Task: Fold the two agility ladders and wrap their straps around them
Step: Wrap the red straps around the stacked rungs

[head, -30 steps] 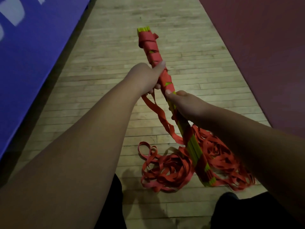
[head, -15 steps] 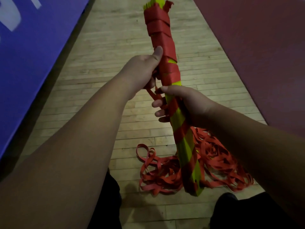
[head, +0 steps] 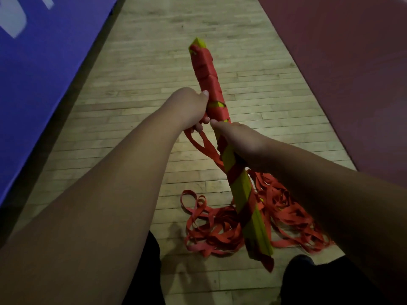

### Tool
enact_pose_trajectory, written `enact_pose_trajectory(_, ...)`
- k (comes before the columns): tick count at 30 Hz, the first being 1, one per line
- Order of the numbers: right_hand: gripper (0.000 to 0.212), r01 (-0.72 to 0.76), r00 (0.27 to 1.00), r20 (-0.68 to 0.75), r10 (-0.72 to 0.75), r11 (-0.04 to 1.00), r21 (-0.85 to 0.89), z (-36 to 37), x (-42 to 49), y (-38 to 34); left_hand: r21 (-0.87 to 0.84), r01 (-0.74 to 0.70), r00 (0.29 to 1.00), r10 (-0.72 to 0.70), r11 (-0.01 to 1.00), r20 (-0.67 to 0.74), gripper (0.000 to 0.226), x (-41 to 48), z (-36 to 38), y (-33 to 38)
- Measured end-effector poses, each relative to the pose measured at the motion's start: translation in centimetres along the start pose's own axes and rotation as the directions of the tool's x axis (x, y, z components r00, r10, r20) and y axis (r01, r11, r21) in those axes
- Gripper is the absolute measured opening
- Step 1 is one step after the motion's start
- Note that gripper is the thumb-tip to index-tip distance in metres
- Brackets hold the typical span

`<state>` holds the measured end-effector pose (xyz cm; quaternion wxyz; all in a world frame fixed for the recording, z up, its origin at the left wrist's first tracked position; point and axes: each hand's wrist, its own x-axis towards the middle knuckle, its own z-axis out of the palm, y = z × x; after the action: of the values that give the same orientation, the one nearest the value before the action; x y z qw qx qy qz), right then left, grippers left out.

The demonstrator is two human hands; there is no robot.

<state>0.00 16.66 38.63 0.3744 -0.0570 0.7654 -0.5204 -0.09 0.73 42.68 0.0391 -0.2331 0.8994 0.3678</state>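
My left fingers [head: 200, 127] were curled round the ladder [head: 241, 190] where the strap [head: 206, 71] was wound thick. The thumb lay up along the red turns, and a loose loop of strap hung out from under them. My right fingers [head: 220, 128] gripped the same bundle just below the left ones, nearly touching them. Most of them were hidden behind the bundle, so I could not tell how tightly they closed.

The ladder was a folded stack of yellow rungs, held tilted in the air. Its far end, beyond my left fingers, was bound closely in red with only a yellow tip showing. Below my right fingers the turns were sparse, with bare yellow between them, and the near end pointed down toward the floor [head: 154, 62]. Around that end the rest of the strap lay in a tangled heap [head: 211, 236] on the boards.

A blue mat [head: 44, 67] ran well off to the left of my fingers, and a red mat [head: 343, 62] well off to the right.
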Motion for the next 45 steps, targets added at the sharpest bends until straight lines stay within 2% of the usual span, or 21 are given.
enact_pose_trajectory(2,0.062,-0.020,1.000,0.008,0.020,1.000,0.023,0.2,-0.1,0.0,-0.068,0.043,0.999,-0.041,0.997,0.028,0.053,-0.2,-0.1,-0.1)
enact_pose_trajectory(5,0.061,-0.014,0.996,-0.092,0.010,0.999,-0.038,0.1,-0.1,0.2,-0.168,0.120,0.988,-0.102,0.978,0.114,0.052,-0.5,-0.4,-0.2)
enact_pose_trajectory(9,0.062,-0.028,0.987,-0.162,-0.003,0.981,-0.193,0.0,-0.4,-0.4,-0.142,0.114,0.980,-0.088,0.983,0.176,0.050,-1.1,-1.0,-0.3)
enact_pose_trajectory(13,0.054,0.001,0.979,-0.189,-0.078,0.925,-0.380,-0.2,-0.9,-1.3,-0.121,0.077,0.988,-0.059,0.990,0.146,0.054,-1.3,-1.1,-0.2)
enact_pose_trajectory(16,0.057,0.031,0.969,-0.193,-0.155,0.849,-0.527,0.0,-1.0,-1.7,-0.124,0.059,0.993,-0.045,0.991,0.107,0.056,-1.5,-0.9,0.0)
enact_pose_trajectory(22,0.056,0.075,0.947,-0.214,-0.240,0.811,-0.580,0.6,-1.1,-1.7,-0.124,0.068,0.998,-0.070,0.990,-0.010,0.072,-1.7,-0.6,-0.4)
enact_pose_trajectory(25,0.058,0.114,0.934,-0.233,-0.273,0.840,-0.530,0.0,-1.3,-1.6,-0.198,0.066,0.995,-0.080,0.978,-0.062,0.065,-1.5,0.0,-0.3)
enact_pose_trajectory(28,0.063,0.146,0.960,-0.177,-0.218,0.926,-0.348,-1.2,-1.5,-1.7,-0.310,0.029,0.996,-0.053,0.950,-0.068,0.060,-1.0,0.2,0.0)
enact_pose_trajectory(31,0.059,0.150,0.988,-0.033,-0.152,0.986,-0.067,-2.3,-1.6,-1.9,-0.428,0.006,0.998,-0.031,0.904,-0.052,0.057,-0.4,0.1,0.7)
enact_pose_trajectory(34,0.050,0.094,0.976,0.176,-0.128,0.977,0.191,-3.5,-2.0,-2.4,-0.510,-0.018,0.998,-0.012,0.860,-0.056,0.057,0.0,-0.1,1.1)
enact_pose_trajectory(36,0.052,0.017,0.952,0.287,-0.101,0.959,0.282,-3.9,-2.3,-2.6,-0.569,-0.036,0.998,0.004,0.821,-0.058,0.056,0.3,-0.2,1.1)
enact_pose_trajectory(38,0.049,0.006,0.948,0.301,-0.103,0.951,0.309,-3.7,-2.2,-2.4,-0.584,-0.041,0.998,0.011,0.811,-0.055,0.057,0.5,-0.4,1.2)
enact_pose_trajectory(41,0.039,0.058,0.964,0.232,-0.132,0.952,0.301,-3.2,-1.8,-2.0,-0.444,0.003,0.999,-0.021,0.896,-0.035,0.067,0.9,-0.7,0.8)
enact_pose_trajectory(45,0.047,0.126,0.991,0.032,-0.129,0.988,0.091,-2.5,-1.4,-1.4,-0.250,0.092,0.996,-0.084,0.964,0.044,0.082,1.0,-1.3,-0.6)
